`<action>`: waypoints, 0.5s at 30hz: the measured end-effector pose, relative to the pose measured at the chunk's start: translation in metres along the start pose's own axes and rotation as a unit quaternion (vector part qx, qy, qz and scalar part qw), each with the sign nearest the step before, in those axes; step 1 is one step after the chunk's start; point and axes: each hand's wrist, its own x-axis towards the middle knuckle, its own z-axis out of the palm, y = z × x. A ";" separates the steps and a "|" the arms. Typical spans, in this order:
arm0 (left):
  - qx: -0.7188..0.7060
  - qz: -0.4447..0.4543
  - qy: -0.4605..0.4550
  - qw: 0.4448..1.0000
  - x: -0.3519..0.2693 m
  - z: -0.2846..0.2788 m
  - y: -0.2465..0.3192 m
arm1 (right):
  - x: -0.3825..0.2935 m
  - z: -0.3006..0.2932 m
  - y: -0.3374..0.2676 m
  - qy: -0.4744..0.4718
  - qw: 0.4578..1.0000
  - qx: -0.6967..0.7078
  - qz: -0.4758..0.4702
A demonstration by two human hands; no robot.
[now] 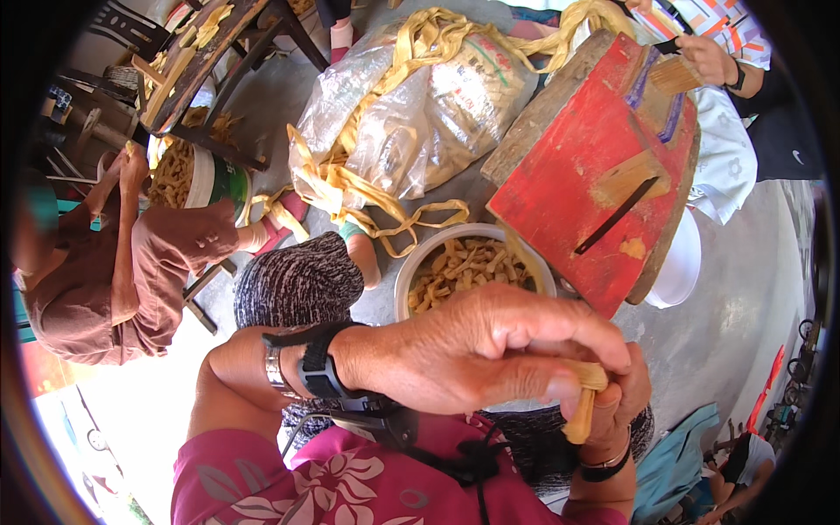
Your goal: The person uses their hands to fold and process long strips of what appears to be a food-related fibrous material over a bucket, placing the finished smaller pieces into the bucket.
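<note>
A tan, fibrous-looking strip [579,420], folded or knotted at its upper end, is held between my two hands in front of my chest. My left hand [485,351] reaches across from the left, its thumb and forefinger on the folded end. On the other side, my right hand [620,394] pinches the strip with its thumb; its other fingers are partly hidden behind my left hand. Just beyond my left hand stands a white tub [401,289] holding many short brown-yellow knotted pieces [469,266].
A red board [558,197] with a dark blade lies on a wooden block right of the tub. Beyond the tub rests a clear plastic sack [420,111] draped with long yellow strips [374,190]. Co-workers sit at left and upper right; a dark bench [216,59] stands upper left.
</note>
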 end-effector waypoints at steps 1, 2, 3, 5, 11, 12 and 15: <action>0.031 0.021 -0.016 0.999 0.001 0.000 -0.002 | -0.004 -0.004 0.002 -0.017 1.000 0.004 0.017; 0.098 0.062 -0.022 0.993 0.001 0.000 -0.001 | -0.006 -0.002 0.005 0.009 1.000 -0.017 0.010; 0.227 0.166 -0.007 0.960 0.005 0.000 -0.007 | -0.005 -0.002 0.009 0.002 1.000 -0.006 0.010; 0.405 0.132 0.029 0.904 0.003 0.004 -0.006 | -0.003 -0.001 0.013 0.007 1.000 0.016 0.008; 0.362 0.102 0.075 0.924 0.008 0.006 -0.021 | -0.004 0.015 0.026 0.064 0.994 0.085 -0.008; 0.277 0.095 0.080 0.953 0.007 0.006 -0.025 | -0.002 0.017 0.022 0.070 0.988 0.134 0.000; 0.047 0.026 0.062 0.997 0.002 0.009 -0.028 | 0.006 0.020 0.006 0.095 0.968 0.232 -0.012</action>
